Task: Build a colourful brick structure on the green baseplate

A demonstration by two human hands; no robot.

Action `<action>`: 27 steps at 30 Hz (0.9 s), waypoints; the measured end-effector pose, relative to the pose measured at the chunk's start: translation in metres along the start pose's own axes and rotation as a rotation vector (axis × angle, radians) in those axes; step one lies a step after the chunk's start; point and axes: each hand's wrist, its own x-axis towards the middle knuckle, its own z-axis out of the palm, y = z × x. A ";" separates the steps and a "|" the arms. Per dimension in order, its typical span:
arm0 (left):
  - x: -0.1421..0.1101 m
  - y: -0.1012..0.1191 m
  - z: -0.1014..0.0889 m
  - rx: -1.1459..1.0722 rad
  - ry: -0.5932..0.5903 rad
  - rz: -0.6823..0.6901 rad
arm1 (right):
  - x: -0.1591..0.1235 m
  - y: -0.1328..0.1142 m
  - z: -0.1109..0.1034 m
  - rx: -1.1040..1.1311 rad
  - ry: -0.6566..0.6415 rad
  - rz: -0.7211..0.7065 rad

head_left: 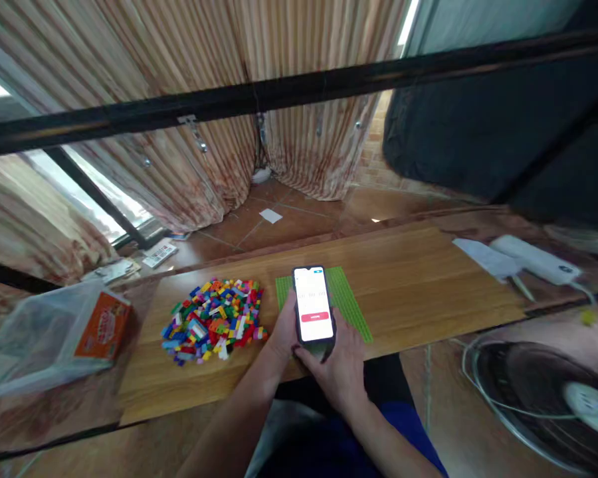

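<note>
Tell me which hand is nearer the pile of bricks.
The left hand: it holds the edge of the phone facing the brick pile, while the right hand is at the opposite edge.

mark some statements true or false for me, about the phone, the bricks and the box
1. The left hand and the right hand both hold the smartphone. True.
2. Its screen is dark. False: the screen is lit, mostly white with a red button.
3. The toy bricks lie to the left of the green baseplate. True.
4. The bricks are all one colour. False: they are of many colours, among them red, blue, yellow and green.
5. The plastic box has an orange label. True.
</note>
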 end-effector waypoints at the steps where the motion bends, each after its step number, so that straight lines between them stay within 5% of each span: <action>1: 0.000 0.000 -0.002 0.000 -0.006 -0.008 | 0.001 0.000 0.000 0.006 -0.004 -0.003; 27: 0.005 -0.004 -0.020 0.047 -0.095 0.016 | 0.005 -0.001 0.007 -0.037 -0.011 0.045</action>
